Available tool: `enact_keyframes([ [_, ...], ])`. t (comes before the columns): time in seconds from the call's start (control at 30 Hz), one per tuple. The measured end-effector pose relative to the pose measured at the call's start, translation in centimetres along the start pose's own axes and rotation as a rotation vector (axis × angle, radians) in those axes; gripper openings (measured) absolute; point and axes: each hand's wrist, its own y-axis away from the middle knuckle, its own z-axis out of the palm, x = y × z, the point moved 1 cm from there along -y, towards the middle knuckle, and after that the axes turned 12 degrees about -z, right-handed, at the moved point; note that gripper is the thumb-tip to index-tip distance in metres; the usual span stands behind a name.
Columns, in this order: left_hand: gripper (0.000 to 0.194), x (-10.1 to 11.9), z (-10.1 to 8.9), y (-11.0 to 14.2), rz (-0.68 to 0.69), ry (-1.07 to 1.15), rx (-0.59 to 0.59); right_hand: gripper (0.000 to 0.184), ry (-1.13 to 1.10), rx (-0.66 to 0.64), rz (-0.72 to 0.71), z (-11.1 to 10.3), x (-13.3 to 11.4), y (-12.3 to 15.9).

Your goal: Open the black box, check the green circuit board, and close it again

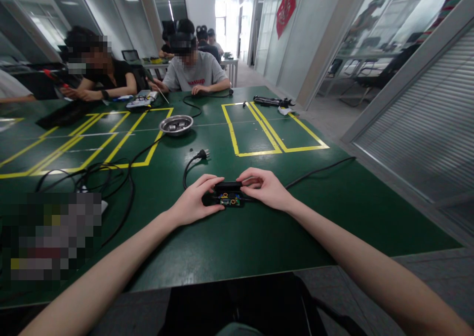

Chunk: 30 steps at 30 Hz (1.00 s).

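Note:
An opened black power adapter sits in front of me on the green table, its small circuit board (230, 200) showing yellow coils. A black casing half (227, 186) stands along the board's far side. My left hand (193, 201) curls round the adapter's left end, fingertips at the casing half and thumb by the board's near edge. My right hand (267, 190) has the right end of that casing half between thumb and fingers. Cords leave both ends; a black plug (202, 154) lies just beyond my left hand. Whether the casing half touches the board, I cannot tell.
A metal bowl (176, 125) holding small metal parts stands farther back. Coiled black cables (107, 178) lie at left beside a blurred-out object (52, 234). Yellow tape (259, 153) marks the table. A black tool-like object (273, 101) lies near the far right edge. People sit across.

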Motion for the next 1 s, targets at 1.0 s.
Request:
enact_keyframes([
  [1.0, 0.047, 0.23, -0.09, 0.07, 0.014, 0.005, -0.025, 0.016, 0.041, -0.166, -0.072, -0.63, -0.56, -0.06],
])
